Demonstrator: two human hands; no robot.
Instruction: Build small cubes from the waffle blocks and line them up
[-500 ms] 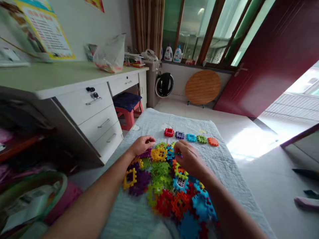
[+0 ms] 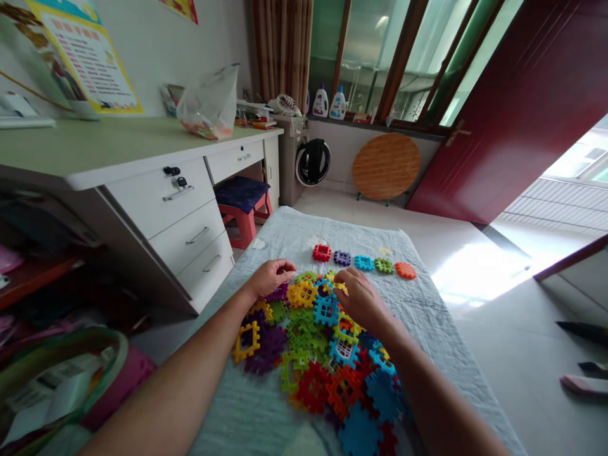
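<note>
A pile of colourful interlocking plastic tiles (image 2: 323, 361) lies on a light blue cloth (image 2: 427, 316). Beyond it lies a row of single tiles: red (image 2: 322, 253), purple (image 2: 342, 258), blue (image 2: 364, 262), green (image 2: 384, 265) and orange (image 2: 405, 270). My left hand (image 2: 270, 277) rests at the pile's far left edge with its fingers curled down onto the tiles; what it grips is hidden. My right hand (image 2: 361, 299) is at the pile's far side, and its fingertips pinch a small yellow tile (image 2: 340, 287). A blue tile (image 2: 327, 310) lies just below those fingers.
A white desk with drawers (image 2: 180, 209) stands to the left, with a red stool (image 2: 242, 215) under it. A bag and basket (image 2: 61, 386) sit at the lower left. A round wooden tabletop (image 2: 386, 166) leans on the far wall. Tiled floor lies to the right.
My right hand has shifted slightly up and left. The blue tile that was at its fingertips now lies on the pile, and a yellow tile is at its fingers. My left hand has stayed put.
</note>
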